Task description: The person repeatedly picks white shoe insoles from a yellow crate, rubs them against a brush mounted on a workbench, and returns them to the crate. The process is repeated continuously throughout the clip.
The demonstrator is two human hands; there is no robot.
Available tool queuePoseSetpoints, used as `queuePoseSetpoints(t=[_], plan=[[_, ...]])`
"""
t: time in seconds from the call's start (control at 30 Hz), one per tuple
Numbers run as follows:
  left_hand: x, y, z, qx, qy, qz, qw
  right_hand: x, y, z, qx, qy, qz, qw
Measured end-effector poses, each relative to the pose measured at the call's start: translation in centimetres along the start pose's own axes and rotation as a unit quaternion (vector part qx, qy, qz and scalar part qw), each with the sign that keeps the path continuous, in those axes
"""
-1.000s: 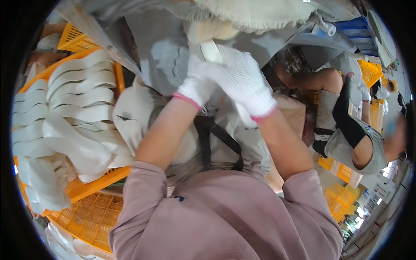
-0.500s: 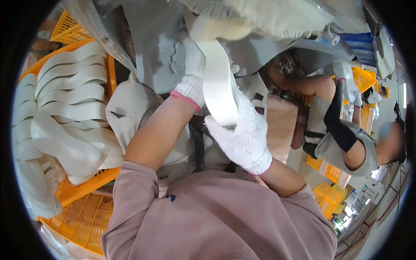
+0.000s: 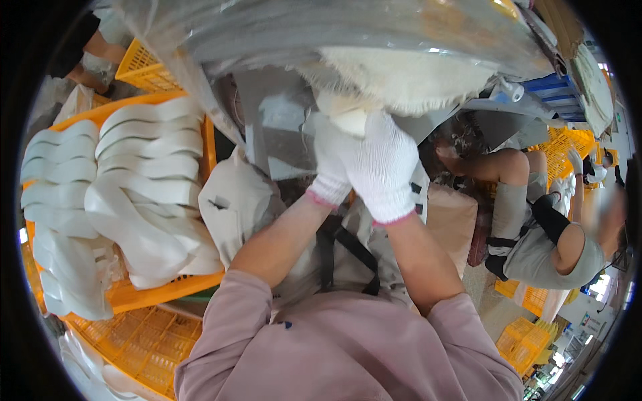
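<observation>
My left hand [image 3: 333,152] and right hand [image 3: 386,164] grip the piece [image 3: 351,123]; a slack hold could let the wheel [image 3: 414,77] snatch it.

Co-worker [image 3: 565,257] at right; yellow crate [image 3: 523,342] lower right; blue slatted object [image 3: 554,95] upper right.

Orange crate [image 3: 155,295]: is holding glossy white curved pieces [image 3: 150,144].
Far part: two columns of them are overlapping side by side.
Near part: more are lying aslant along the orange crate's near wall.
Mesh crate [image 3: 137,347]: is showing just beside that wall.
Floor [image 3: 483,302]: is stretching well right of the orange crate, bearing a yellow crate [image 3: 521,342].
</observation>
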State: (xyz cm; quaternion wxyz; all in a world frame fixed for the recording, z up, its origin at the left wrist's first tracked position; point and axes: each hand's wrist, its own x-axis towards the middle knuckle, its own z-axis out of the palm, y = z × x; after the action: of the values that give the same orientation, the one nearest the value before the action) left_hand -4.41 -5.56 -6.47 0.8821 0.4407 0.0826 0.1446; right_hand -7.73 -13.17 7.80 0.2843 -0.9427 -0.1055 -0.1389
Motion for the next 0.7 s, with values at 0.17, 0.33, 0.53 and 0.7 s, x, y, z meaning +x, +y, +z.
queuePoseSetpoints(t=[0.17,0.33,0.53,0.7], plan=[[-1.1,1.6,1.7,-0.455,0.063,-0.360,0.812,-1.3,-0.3,-3.5,0.028,-0.156,0.008,0.987],[2.6,6.2,3.5,-0.120,0.135,-0.332,0.926,-3.1,-0.6,-4.7,-0.138,-0.250,-0.094,0.954],[-0.6,7.2,1.6,-0.207,0.165,-0.316,0.911,-2.9,-1.3,-6.1,-0.127,-0.249,-0.084,0.956],[-2.7,4.9,2.8,-0.231,0.082,-0.259,0.934,-11.9,8.5,-8.6,0.564,-0.173,0.394,0.704]])
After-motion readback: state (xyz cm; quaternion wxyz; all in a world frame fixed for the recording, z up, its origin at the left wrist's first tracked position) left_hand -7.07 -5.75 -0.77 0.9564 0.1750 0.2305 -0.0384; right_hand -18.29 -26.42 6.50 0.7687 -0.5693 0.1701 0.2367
